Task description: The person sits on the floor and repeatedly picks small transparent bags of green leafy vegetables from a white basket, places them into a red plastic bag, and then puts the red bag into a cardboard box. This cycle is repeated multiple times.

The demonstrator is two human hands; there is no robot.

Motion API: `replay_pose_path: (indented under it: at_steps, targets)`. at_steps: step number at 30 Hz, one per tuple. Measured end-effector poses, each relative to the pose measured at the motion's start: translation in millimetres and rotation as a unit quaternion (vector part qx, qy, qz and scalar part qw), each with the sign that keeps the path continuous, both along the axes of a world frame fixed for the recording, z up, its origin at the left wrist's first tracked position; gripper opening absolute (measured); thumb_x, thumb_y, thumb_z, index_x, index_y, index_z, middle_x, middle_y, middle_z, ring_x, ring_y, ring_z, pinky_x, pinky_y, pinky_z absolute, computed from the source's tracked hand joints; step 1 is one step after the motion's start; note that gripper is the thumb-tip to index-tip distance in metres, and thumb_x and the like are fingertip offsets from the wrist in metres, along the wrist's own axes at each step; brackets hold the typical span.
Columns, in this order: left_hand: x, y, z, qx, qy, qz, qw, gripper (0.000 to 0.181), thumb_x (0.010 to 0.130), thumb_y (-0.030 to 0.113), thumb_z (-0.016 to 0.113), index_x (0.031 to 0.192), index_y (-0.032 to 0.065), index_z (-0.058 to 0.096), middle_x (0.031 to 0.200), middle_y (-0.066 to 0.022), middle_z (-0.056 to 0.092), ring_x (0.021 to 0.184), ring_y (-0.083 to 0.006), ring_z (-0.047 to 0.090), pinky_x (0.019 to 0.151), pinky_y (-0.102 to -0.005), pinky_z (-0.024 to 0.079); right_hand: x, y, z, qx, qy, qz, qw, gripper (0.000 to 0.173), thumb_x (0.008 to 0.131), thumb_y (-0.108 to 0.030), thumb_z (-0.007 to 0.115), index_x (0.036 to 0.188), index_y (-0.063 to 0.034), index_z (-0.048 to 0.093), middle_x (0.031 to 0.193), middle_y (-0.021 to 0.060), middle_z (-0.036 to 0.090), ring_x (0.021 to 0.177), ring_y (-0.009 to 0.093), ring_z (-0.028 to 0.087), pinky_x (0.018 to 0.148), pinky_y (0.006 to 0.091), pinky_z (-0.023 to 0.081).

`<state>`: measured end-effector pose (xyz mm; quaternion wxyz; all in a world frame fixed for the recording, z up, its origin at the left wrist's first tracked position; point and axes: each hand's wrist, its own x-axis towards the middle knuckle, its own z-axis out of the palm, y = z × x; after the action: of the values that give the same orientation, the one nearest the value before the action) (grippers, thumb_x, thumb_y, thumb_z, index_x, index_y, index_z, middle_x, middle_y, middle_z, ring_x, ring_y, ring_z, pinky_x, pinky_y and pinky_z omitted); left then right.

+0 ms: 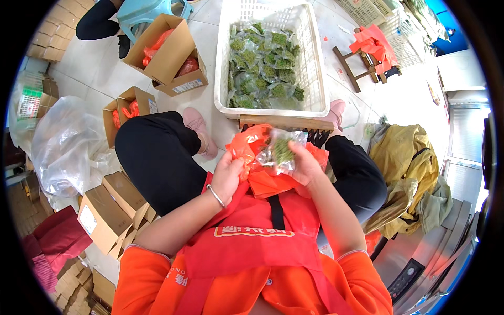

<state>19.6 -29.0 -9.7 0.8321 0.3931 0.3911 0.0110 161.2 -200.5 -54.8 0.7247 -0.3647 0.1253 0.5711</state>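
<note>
My left hand grips the edge of a red plastic bag, whose crumpled film spreads above my lap. A clear plastic packet of green, sprig-like plant matter is pinched in my right hand. It is slightly blurred and held over the bag's right side, partly in front of it. More red plastic film lies beneath both hands. Just beyond my knees stands a white plastic crate with many similar green packets lying in it.
Cardboard boxes with red bags stand ahead on the left, smaller boxes by my left side. A wooden stool carries red bags at front right. Yellowish sacks lie beside my right knee. A person's leg shows at upper left.
</note>
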Motion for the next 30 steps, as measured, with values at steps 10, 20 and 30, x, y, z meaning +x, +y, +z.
replay_pose_path:
  at_steps: [10, 20, 30]
  targets:
    - [-19, -6, 21, 0.352, -0.098, -0.293, 0.884, 0.039, 0.101, 0.022, 0.049, 0.135, 0.0036, 0.049, 0.101, -0.0161, 0.066, 0.088, -0.0224, 0.065, 0.074, -0.0330, 0.052, -16, 8, 21, -0.191, -0.017, -0.017, 0.981, 0.057, 0.081, -0.024, 0.079, 0.125, -0.0059, 0.049, 0.111, 0.0071, 0.063, 0.096, 0.021, 0.066, 0.080, 0.0396, 0.057]
    - [-25, -23, 21, 0.043, -0.096, -0.455, 0.884, 0.048, 0.101, 0.018, 0.049, 0.146, 0.0088, 0.035, 0.082, -0.0017, 0.060, 0.072, -0.0124, 0.060, 0.068, -0.0270, 0.050, -27, 22, 16, 0.002, 0.116, -0.213, 0.970, 0.063, 0.086, -0.047, 0.067, 0.136, -0.0123, 0.050, 0.140, 0.0121, 0.050, 0.127, 0.031, 0.049, 0.107, 0.0520, 0.039]
    - [14, 49, 77, 0.164, -0.191, -0.251, 0.935, 0.048, 0.102, 0.011, 0.046, 0.146, 0.0003, 0.033, 0.133, -0.0051, 0.055, 0.112, -0.0109, 0.055, 0.095, -0.0265, 0.043, -27, 6, 84, -0.324, -0.552, 0.242, 0.729, 0.069, 0.081, -0.020, 0.076, 0.139, -0.0029, 0.042, 0.111, 0.0151, 0.063, 0.098, 0.024, 0.064, 0.086, 0.0337, 0.052]
